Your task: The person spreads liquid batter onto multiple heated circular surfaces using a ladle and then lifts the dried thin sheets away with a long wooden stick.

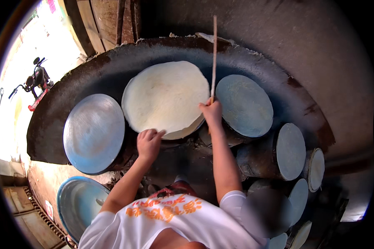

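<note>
Head view: here's the pale round sheet [166, 97], just toward eleven from centre! The left hand [149, 144] curls its fingers at the sheet's six o'clock rim, pinching or merely touching, can't tell. Near three, the right hand [212, 112] grips a thin stick [214, 58] aimed at twelve. Silvery disc [94, 133] at eight, greyish disc [245, 106] at three.

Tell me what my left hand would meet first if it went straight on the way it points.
The big pale sheet: your left hand is right at its near edge, pointing across it. Whether it would press into the sheet or pass just above is unclear from this view.
</note>
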Tool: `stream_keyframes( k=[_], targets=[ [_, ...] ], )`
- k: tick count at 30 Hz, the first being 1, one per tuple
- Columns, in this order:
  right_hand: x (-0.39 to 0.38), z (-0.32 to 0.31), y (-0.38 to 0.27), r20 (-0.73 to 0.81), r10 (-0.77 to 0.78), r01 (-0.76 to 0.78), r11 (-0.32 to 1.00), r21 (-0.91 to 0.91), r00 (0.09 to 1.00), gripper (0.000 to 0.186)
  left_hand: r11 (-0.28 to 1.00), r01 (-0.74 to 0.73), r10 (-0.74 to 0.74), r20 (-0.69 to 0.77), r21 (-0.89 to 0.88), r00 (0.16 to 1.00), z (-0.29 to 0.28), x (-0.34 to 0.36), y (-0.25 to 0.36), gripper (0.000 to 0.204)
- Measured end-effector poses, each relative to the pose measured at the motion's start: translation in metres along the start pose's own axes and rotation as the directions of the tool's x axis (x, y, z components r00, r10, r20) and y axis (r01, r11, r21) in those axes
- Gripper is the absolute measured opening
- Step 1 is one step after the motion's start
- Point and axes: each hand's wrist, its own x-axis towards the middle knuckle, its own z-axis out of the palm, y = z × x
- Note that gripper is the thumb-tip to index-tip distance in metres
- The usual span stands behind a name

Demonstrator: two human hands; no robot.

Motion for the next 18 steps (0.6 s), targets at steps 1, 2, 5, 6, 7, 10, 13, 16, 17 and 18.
stream_keyframes(
  k=[1, 2, 5, 6, 7, 10, 13, 16, 17, 18],
  targets=[
    [0.009, -0.005, 0.013, 0.072, 0.057, -0.055, 0.998, -0.037, 0.996, 0.027, 0.999, -0.014, 0.012, 0.058, 0.035, 0.998, 0.017, 0.002, 0.003, 0.025],
    [0.016, -0.006, 0.024, 0.145, 0.112, -0.102, 0.992, -0.077, 0.983, 0.027, 0.997, -0.026, 0.018, 0.116, 0.070, 0.993, 0.028, 0.000, 0.006, 0.027],
    [0.019, 0.000, 0.062, 0.099, 0.084, -0.073, 0.991, -0.110, 0.992, 0.025, 0.997, -0.035, 0.024, 0.159, 0.065, 0.987, 0.022, 0.005, 0.030, 0.036],
    [0.018, 0.003, 0.063, 0.128, 0.095, -0.083, 0.991, -0.102, 0.987, 0.025, 0.992, -0.047, 0.024, 0.189, 0.117, 0.982, 0.017, 0.004, 0.032, 0.038],
    [0.012, 0.003, 0.058, 0.160, 0.117, -0.111, 0.993, -0.047, 0.980, 0.025, 0.985, -0.064, 0.030, 0.205, 0.160, 0.978, 0.021, 0.002, 0.028, 0.039],
    [0.002, 0.005, 0.057, 0.206, 0.100, -0.097, 0.995, -0.023, 0.973, 0.025, 0.977, -0.091, 0.044, 0.234, 0.193, 0.971, 0.026, 0.010, 0.026, 0.039],
    [0.001, -0.003, 0.048, 0.261, 0.095, -0.080, 0.994, -0.070, 0.961, 0.031, 0.980, -0.141, 0.095, 0.291, 0.142, 0.952, 0.027, 0.021, 0.024, 0.029],
    [0.008, -0.024, 0.060, 0.160, 0.033, -0.037, 0.999, 0.022, 0.986, 0.029, 0.973, -0.223, 0.198, 0.277, 0.063, 0.940, 0.030, 0.020, 0.008, 0.021],
    [0.011, -0.030, 0.066, 0.111, 0.006, -0.009, 1.000, 0.026, 0.994, 0.029, 0.959, -0.281, 0.263, 0.232, 0.046, 0.936, 0.030, 0.025, 0.005, 0.016],
    [0.013, -0.039, 0.077, 0.067, -0.014, 0.013, 1.000, 0.018, 0.998, 0.030, 0.961, -0.274, 0.258, 0.227, 0.045, 0.939, 0.032, 0.030, 0.007, 0.016]
  ],
)
